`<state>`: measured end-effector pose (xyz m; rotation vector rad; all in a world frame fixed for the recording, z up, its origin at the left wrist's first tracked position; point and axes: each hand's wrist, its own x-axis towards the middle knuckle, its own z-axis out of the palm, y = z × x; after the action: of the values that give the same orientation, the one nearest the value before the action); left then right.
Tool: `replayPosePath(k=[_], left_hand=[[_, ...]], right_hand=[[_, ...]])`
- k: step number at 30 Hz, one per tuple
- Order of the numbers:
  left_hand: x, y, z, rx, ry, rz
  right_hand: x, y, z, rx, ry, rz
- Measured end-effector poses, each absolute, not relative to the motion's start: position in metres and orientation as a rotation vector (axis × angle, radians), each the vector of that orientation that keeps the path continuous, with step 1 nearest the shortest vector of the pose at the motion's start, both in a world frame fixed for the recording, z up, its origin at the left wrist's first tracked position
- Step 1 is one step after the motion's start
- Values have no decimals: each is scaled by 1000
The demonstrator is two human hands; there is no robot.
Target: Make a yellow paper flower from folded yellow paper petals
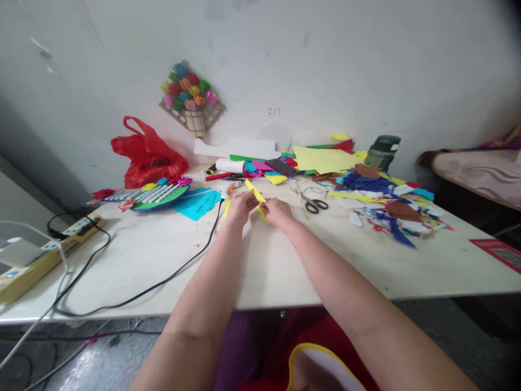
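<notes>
Both hands are close together above the white table (280, 271), at its middle. My left hand (240, 208) is closed on a yellow paper strip (255, 191), which slants up between the two hands. On the strip's right side, my right hand (277, 210) is closed on its lower end. More yellow paper shows beside the left fingers and below the right ones. The fingertips are small and partly hidden. Just beyond the left hand lies a glue gun (228, 190) with a black cord. Black-handled scissors (316, 206) and a thin wooden stick (302, 202) lie right of my right hand.
Blue paper (197, 203), a green craft board (160, 197) and a red bag (148, 155) are at the left. A power strip (77, 234) sits at the left edge. Paper scraps (401, 212) and a green bottle (382, 152) are at the right. The cord (163, 282) crosses the front left.
</notes>
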<state>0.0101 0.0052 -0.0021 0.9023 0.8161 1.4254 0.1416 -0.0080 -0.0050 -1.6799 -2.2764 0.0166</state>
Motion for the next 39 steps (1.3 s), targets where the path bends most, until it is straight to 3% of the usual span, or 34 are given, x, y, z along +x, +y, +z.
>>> replayPosePath(k=[21, 30, 39], left_hand=[[14, 1, 1, 894, 927, 1321], [16, -2, 4, 937, 1001, 1314], [13, 3, -3, 917, 988, 1351]], right_hand=[[130, -9, -1, -1978, -2032, 331], [136, -11, 0, -1950, -2047, 211], [139, 0, -7, -1877, -1863, 515]])
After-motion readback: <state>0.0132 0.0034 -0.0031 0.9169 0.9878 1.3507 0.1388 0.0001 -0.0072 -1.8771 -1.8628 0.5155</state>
